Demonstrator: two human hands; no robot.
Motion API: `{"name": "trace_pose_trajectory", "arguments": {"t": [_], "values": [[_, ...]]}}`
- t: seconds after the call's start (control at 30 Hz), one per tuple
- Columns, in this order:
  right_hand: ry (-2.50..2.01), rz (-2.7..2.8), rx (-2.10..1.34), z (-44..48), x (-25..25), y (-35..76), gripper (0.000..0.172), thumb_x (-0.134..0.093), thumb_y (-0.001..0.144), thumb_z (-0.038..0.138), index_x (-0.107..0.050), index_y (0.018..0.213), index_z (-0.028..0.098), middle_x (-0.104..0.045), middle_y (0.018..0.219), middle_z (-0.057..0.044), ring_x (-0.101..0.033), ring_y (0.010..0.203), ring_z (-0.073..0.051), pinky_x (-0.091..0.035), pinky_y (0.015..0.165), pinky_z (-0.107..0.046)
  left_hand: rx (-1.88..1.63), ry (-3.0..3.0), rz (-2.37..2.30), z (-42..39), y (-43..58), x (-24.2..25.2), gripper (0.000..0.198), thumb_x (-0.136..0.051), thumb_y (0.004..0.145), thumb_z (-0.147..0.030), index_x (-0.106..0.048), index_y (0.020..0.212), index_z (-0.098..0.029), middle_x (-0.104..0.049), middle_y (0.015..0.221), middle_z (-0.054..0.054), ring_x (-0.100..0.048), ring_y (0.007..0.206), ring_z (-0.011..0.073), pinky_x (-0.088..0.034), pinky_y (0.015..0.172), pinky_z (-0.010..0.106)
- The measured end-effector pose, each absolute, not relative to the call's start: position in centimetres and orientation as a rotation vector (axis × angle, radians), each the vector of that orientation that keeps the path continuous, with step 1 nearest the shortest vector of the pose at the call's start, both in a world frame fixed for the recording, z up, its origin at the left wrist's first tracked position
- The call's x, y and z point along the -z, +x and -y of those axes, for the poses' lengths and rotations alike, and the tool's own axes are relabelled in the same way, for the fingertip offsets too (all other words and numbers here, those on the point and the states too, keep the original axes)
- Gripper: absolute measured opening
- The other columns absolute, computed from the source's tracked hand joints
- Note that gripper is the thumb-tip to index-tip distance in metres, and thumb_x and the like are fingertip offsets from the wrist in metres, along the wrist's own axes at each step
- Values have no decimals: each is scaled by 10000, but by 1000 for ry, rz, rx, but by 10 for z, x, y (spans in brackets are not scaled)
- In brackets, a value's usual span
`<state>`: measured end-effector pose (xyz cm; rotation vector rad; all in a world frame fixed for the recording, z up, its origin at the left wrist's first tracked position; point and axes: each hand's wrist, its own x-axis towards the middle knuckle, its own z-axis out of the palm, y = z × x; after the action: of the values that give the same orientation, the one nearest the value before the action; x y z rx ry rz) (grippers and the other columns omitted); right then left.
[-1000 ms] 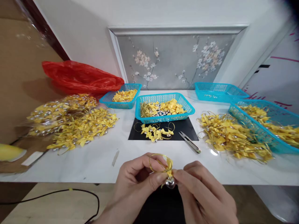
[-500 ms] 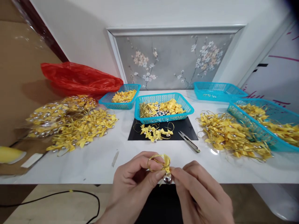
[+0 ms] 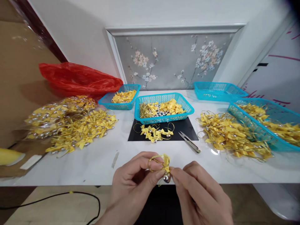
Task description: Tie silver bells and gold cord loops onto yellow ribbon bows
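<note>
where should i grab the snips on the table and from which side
Probably the metal handle, with the right hand coming from the near right: the snips lie aslant, handle end toward the person on the white tabletop, pointed blades facing away over the black mat.

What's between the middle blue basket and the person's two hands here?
In the head view, yellow bows on a black mat, snips across its near edge, then white tabletop lie between the basket and the left hand and right hand.
</note>
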<state>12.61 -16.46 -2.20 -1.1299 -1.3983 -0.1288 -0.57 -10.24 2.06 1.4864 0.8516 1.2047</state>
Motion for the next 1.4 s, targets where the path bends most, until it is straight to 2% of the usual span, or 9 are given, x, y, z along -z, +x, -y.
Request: {"name": "trace_pose_trajectory", "arguments": {"t": [0.37, 0.5, 0.7, 0.83, 1.27, 1.4], "values": [[-1205, 1384, 98, 165, 18, 123, 159, -611, 861, 8, -682, 904, 143, -562, 653, -23, -542, 501, -92, -470, 469, -195, -1164, 1465, -823, 104, -6, -20, 247, -744, 718, -26, -785, 698, -270, -750, 830, -33, -731, 761, 95, -569, 700, 98], [-1245, 1387, 104, 166, 16, 123, 144, -613, 868, 24, -671, 894, 153, -562, 661, -21, -548, 505, -92, -479, 481, -191, -1175, 1555, -817, 104, -6, -23, 239, -725, 724, -24, -780, 694, -254, -743, 806, -26, -717, 708, 92, -558, 649, 97], [-1265, 1385, 121, 166, 16, 122, 150, -595, 872, 40, -674, 897, 164, -554, 655, -9, -547, 488, -87, -483, 480, -187, -1225, 1747, -844, 105, -7, -25, 241, -698, 735, -10, -774, 716, -238, -737, 804, -10, -702, 674, 100, -548, 602, 106], [-1256, 1376, 151, 165, 19, 122, 155, -605, 863, 37, -682, 911, 163, -551, 650, -4, -543, 478, -85, -479, 465, -184, -1231, 1708, -892, 106, -6, -25, 172, -709, 750, -63, -757, 686, -215, -724, 805, 3, -698, 664, 106, -562, 602, 115], [-1179, 1508, 138, 165, 24, 132, 250, -592, 848, -17, -673, 1031, 133, -482, 673, -2, -483, 509, -90, -429, 436, -196, -1209, 1601, -897, 105, -5, -23, 151, -728, 738, -84, -771, 674, -213, -710, 811, 12, -690, 639, 111, -571, 591, 135], [-1218, 1445, 114, 165, 22, 128, 204, -590, 863, 12, -676, 983, 152, -497, 668, -5, -488, 495, -93, -439, 439, -203, -1225, 1656, -927, 105, -5, -24, 135, -731, 739, -97, -766, 667, -206, -717, 800, 22, -698, 651, 125, -574, 599, 145]]}}
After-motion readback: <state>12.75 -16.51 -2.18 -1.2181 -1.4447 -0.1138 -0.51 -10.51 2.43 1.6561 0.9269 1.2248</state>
